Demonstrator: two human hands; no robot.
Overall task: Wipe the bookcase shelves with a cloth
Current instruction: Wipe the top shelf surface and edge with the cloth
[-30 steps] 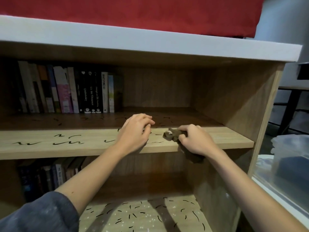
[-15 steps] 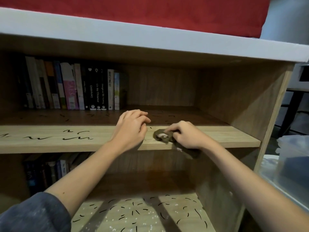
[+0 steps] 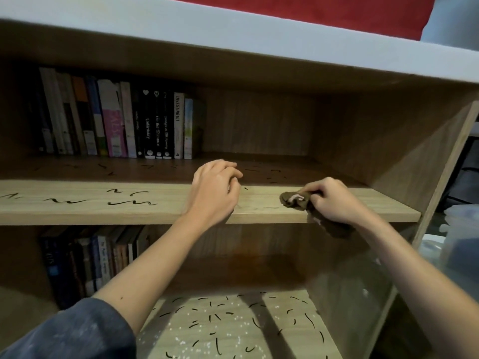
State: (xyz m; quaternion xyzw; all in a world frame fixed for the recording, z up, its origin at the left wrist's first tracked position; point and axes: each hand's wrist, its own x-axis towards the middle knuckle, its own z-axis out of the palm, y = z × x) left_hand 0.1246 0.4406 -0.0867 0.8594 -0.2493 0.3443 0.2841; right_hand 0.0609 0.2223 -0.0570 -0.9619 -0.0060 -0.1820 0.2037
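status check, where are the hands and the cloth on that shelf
Right hand grips brown cloth on middle shelf front edge. Left hand rests on shelf, holding nothing, between cloth and unwiped black squiggles.

A private room in a home is indicated rather than a shop or an office. A wood-grain bookcase [image 3: 388, 141] with a white top board [image 3: 233, 35] is seen, and its upper shelf [image 3: 39, 211] is lined at the left with upright paperbacks [image 3: 145, 125], novels and an investing guide among them. More books [image 3: 90, 263] are stood on the level below. A red fabric [image 3: 337, 11] is laid on top, and a clear plastic storage box [image 3: 461, 242] is kept just beside the right side panel
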